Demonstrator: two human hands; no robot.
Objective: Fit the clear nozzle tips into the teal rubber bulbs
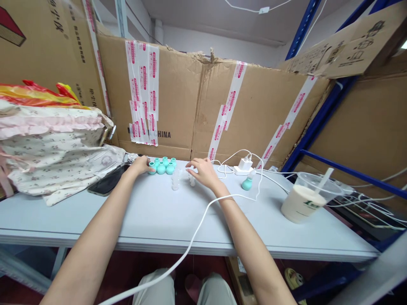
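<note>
My left hand (141,164) reaches to the far side of the grey table (152,220), its fingers curled round a teal bulb at the left end of a cluster of several teal bulbs (163,166). My right hand (203,170) lies just right of them, fingers spread and bent over small clear plastic caps (176,181); whether it grips one is hidden. One more teal bulb with a white top (247,182) stands apart to the right.
A black phone (106,182) and floral cloth bundle (54,148) lie at the left. A white charger (244,165) with cables sits at the back; one cable runs over my right wrist. A lidded drink cup with straw (302,202) stands right. Cardboard walls surround the table.
</note>
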